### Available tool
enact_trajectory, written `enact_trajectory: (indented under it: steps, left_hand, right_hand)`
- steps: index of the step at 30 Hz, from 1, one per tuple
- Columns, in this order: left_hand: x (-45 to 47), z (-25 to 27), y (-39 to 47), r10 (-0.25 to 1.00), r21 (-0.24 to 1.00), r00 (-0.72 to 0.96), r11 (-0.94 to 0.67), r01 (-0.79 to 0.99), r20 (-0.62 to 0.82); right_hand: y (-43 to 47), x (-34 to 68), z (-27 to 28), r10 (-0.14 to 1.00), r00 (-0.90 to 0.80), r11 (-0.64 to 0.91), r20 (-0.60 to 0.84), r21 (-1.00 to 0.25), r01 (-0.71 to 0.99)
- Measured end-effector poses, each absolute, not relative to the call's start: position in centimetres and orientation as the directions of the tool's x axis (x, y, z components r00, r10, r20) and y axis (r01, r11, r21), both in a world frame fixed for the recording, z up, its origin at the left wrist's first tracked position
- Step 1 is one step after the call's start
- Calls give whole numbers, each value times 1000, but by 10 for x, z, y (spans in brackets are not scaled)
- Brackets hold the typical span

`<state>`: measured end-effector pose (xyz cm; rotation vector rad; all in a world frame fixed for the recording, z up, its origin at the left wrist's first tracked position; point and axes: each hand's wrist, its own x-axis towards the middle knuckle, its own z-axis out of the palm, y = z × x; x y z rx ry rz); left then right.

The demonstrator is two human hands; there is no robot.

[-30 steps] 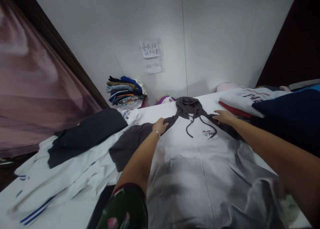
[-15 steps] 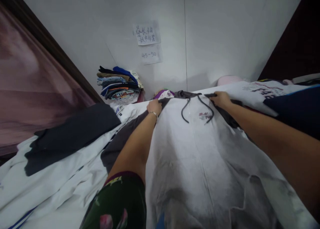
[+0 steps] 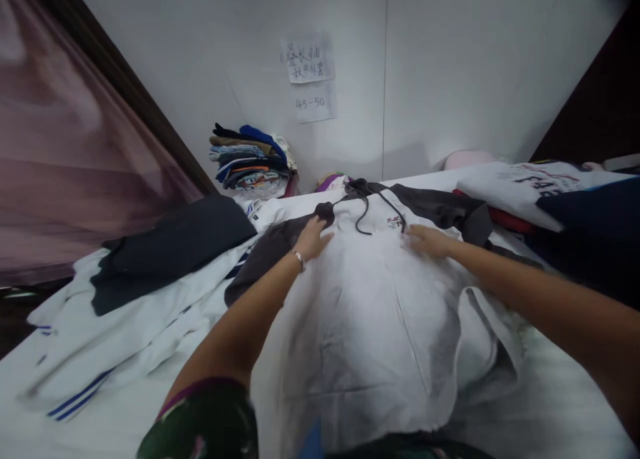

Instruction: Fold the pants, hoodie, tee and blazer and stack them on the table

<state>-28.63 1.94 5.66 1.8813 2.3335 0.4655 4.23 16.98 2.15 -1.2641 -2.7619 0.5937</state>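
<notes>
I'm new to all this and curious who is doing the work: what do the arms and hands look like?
They are a person's, without gloves. The left hand has a silvery bracelet at its wrist, and farther up that arm is a purple-edged, dark green sleeve. The right hand shows no bracelet; its sleeve is out of view.

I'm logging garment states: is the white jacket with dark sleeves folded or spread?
Spread: the jacket lies broad, dark sleeves out to both sides, though its right edge curls up.
</notes>
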Motion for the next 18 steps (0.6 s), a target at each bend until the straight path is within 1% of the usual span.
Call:
enact_trajectory:
  steps: [2, 3, 5, 8, 10, 12, 14, 16, 17, 18]
  left_hand:
    - [-272, 45, -30, 981, 256, -184, 163, 953, 61]
    - [-266, 39, -54, 981, 246, -189, 173, 954, 44]
    - [-256, 30, -99, 966, 249, -255, 239, 939, 34]
    - [-247, 19, -156, 921, 258, -389, 375, 891, 6]
    - [-241, 16, -184, 892, 245, -452, 439, 864, -3]
    - [-233, 17, -206, 866, 237, -500, 483, 843, 11]
    - [-222, 19, -219, 836, 263, -549, 524, 810, 27]
    - [-210, 19, -226, 802, 316, -597, 561, 765, 24]
    - [-205, 19, -226, 782, 343, -623, 581, 739, 17]
    - [-200, 19, -226, 765, 366, -644, 597, 714, 9]
  right_hand:
    - [141, 70, 12, 686, -714, 637, -141, -359, 683]
    - [127, 85, 8, 664, -738, 663, -122, -361, 656]
    - [100, 116, 4, 639, -762, 675, -110, -394, 623]
    - [59, 160, 5, 648, -748, 633, -145, -444, 635]
    - [33, 186, 8, 658, -733, 610, -171, -450, 652]
    - [12, 210, 9, 663, -728, 615, -175, -426, 663]
    - [-1, 232, 5, 693, -713, 644, -109, -349, 680]
    - [-6, 250, -2, 749, -662, 643, 28, -267, 717]
    - [-7, 258, -7, 783, -615, 615, 90, -259, 745]
    - [-7, 263, -11, 824, -551, 565, 132, -278, 777]
